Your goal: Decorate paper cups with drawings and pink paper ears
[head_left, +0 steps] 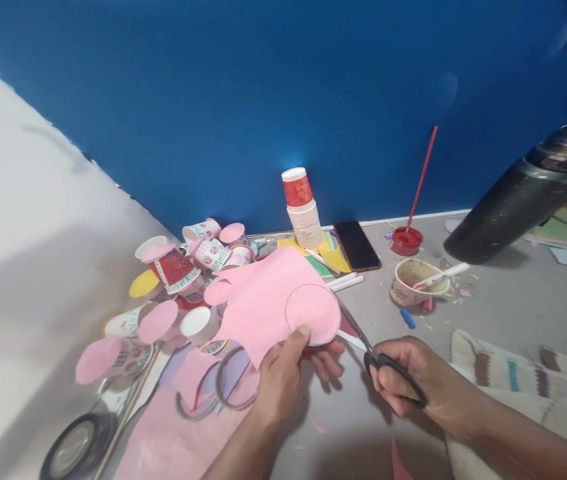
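Note:
My left hand [288, 367] grips a sheet of pink paper [268, 287] by its lower edge, thumb on top and fingers underneath. A circle [312, 310] is drawn in dark line near the sheet's right end. In my right hand [408, 377] are black-handled scissors [388, 373], fingers through the loops. Their blades point up and left against the right side of the drawn circle; whether they are parted I cannot tell. Beneath the sheet lie pink paper scraps [196, 377] and grey rings [226, 380].
Several decorated paper cups [208, 253] crowd the left. A cup stack [305, 213], a phone [357, 245] and a red pot [406, 240] stand by the blue wall. Right are a cut-down cup [403, 283], a dark flask [513, 200] and a cloth [513, 373]. Black tape [71, 447] lies lower left.

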`<action>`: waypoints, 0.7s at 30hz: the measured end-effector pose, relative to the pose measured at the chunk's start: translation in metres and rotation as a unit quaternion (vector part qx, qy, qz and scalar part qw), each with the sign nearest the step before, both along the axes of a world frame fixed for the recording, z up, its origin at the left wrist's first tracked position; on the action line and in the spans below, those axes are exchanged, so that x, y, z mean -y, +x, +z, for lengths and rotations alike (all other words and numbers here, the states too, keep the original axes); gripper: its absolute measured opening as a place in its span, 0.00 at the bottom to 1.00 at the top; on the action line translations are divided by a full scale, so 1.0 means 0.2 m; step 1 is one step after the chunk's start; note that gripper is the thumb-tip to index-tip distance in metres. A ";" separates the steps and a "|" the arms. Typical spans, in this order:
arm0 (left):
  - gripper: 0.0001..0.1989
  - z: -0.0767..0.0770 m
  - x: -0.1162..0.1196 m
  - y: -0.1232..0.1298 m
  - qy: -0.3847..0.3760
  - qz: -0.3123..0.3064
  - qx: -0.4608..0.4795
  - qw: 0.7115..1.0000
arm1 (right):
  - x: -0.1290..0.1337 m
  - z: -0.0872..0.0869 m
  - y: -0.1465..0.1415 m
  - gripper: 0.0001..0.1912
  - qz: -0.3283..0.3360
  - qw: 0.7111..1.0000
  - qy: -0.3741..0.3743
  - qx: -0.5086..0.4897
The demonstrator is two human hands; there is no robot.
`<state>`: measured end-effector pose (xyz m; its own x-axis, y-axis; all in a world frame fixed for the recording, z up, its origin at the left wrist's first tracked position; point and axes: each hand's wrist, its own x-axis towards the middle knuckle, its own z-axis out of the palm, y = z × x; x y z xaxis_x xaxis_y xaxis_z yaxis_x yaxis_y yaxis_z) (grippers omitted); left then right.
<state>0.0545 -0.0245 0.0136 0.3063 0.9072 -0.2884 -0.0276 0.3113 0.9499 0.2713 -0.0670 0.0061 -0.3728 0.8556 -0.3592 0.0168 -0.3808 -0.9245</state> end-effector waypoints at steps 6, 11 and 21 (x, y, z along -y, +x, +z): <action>0.33 0.01 -0.01 -0.01 0.001 -0.008 -0.002 1.000 | 0.01 0.00 0.01 0.38 -0.001 1.000 -0.010 0.000; 0.32 0.03 -0.02 -0.01 -0.008 -0.006 0.001 1.000 | 0.00 0.00 0.01 0.38 0.003 1.000 0.001 -0.003; 0.32 0.05 -0.02 -0.03 -0.012 -0.046 -0.036 0.998 | 0.01 0.02 0.01 0.40 0.007 1.000 -0.026 0.003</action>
<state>0.0484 -0.0198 0.0228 0.3647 0.8690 -0.3344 0.0705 0.3323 0.9405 0.2724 -0.0683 0.0098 -0.3820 0.8308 -0.4048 0.0275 -0.4276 -0.9035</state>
